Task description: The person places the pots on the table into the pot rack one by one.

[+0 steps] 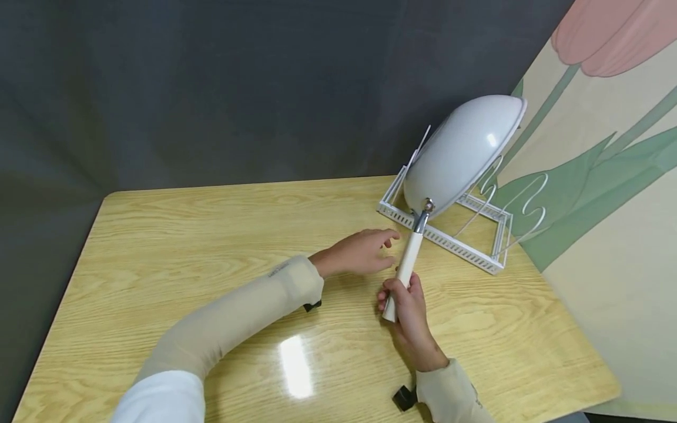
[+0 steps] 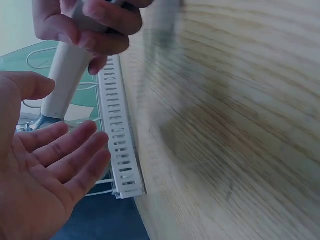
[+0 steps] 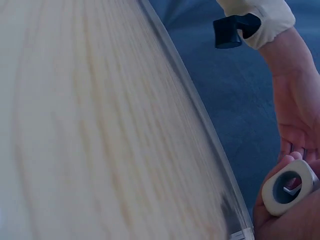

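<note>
A white frying pan (image 1: 460, 150) stands tilted on its edge in a white rack (image 1: 459, 245), its rounded underside facing me. Its cream handle (image 1: 410, 255) slopes down toward the near side, joined to the pan by a metal neck. My right hand (image 1: 411, 305) grips the lower end of this handle. The handle's end, with a round hole (image 3: 270, 201), pokes out of that hand in the right wrist view. Just left of the handle, my left hand (image 1: 365, 252) hovers with fingers parted and loosely bent; the left wrist view shows its palm (image 2: 45, 185) holding nothing.
Curved white wire dividers (image 1: 534, 205) rise from the rack's right part. The rack sits at the back right of a wood-grain table (image 1: 211, 235). Behind the table hangs a dark curtain (image 1: 264, 88); a tulip-patterned wall covering (image 1: 603, 194) borders the right side.
</note>
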Demonstrator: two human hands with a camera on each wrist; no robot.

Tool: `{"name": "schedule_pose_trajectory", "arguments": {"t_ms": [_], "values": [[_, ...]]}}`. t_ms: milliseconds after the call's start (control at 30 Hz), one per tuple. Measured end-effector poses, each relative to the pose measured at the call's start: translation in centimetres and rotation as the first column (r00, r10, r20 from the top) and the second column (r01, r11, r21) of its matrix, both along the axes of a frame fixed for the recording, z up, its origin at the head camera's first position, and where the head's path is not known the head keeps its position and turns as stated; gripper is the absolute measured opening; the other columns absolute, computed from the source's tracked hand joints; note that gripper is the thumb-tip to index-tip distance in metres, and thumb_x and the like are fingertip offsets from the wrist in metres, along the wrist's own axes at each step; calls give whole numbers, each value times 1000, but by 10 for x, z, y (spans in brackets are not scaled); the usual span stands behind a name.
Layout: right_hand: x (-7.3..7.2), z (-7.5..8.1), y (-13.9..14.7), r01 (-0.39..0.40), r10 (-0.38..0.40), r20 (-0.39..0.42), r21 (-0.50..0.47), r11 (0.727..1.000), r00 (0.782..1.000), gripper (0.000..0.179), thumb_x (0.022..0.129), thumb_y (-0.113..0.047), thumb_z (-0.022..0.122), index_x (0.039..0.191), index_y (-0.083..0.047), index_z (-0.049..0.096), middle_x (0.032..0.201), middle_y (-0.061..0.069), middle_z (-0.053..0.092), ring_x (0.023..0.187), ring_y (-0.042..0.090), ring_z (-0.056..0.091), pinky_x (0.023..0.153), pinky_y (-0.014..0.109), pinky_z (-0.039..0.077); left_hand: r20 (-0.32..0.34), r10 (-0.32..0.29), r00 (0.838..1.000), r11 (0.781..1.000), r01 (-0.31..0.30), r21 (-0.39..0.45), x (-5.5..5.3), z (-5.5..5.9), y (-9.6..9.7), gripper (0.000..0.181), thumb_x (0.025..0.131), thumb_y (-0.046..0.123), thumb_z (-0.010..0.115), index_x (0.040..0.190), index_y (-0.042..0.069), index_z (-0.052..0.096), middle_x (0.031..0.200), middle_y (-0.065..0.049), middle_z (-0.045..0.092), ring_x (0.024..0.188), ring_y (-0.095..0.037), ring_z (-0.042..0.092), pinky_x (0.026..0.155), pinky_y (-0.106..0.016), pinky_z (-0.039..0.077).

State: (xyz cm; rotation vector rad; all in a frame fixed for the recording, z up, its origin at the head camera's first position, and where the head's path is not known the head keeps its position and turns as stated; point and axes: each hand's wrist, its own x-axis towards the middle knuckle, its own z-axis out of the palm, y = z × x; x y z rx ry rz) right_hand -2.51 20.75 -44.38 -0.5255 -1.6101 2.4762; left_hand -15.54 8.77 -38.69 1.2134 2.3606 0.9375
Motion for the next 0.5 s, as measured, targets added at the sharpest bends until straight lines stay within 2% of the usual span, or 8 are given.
{"name": "schedule_pose_trajectory", "arguments": {"t_ms": [67, 200, 267, 367, 500], "values": [[0, 1, 0, -2, 2, 10, -5, 1000, 1000, 43, 92, 5, 52, 129, -6, 32, 78, 3, 55, 59, 10, 57, 48, 22, 47, -45, -15, 999, 1000, 14, -26, -1, -2, -5, 55, 102, 29, 63, 152, 12, 47, 136, -9, 61, 122, -21, 59, 94, -32, 49], [0, 1, 0, -11, 11, 15, 0, 1000, 1000, 42, 93, 5, 53, 128, -6, 31, 83, 3, 54, 59, 10, 57, 49, 21, 47, -78, -33, 996, 998, 28, -62, -4, -5, -19, 58, 105, 31, 59, 156, 11, 41, 146, -11, 55, 131, -22, 54, 102, -36, 48], [-1, 0, -1, -19, 19, 16, 1, 1000, 1000, 43, 93, 5, 53, 129, -5, 31, 83, 3, 54, 60, 10, 57, 49, 21, 47, -122, -41, 992, 995, 29, -95, -6, -7, -27, 61, 105, 32, 58, 158, 10, 38, 150, -11, 52, 134, -22, 52, 105, -38, 46], [0, 0, -1, -17, 17, 12, 12, 1000, 1000, 43, 93, 6, 52, 129, -4, 32, 83, 3, 54, 60, 10, 58, 49, 21, 48, -242, -63, 968, 989, 28, -147, -6, -9, -35, 63, 106, 32, 57, 159, 7, 35, 155, -11, 46, 137, -24, 49, 110, -40, 43], [1, 0, 0, -11, 10, 22, 27, 1000, 1000, 45, 93, 6, 53, 133, -3, 32, 84, 4, 54, 60, 10, 58, 50, 21, 48, -381, -88, 921, 981, 14, -193, -4, -13, -46, 65, 106, 33, 57, 160, 6, 33, 158, -13, 42, 140, -26, 46, 112, -43, 40]]}}
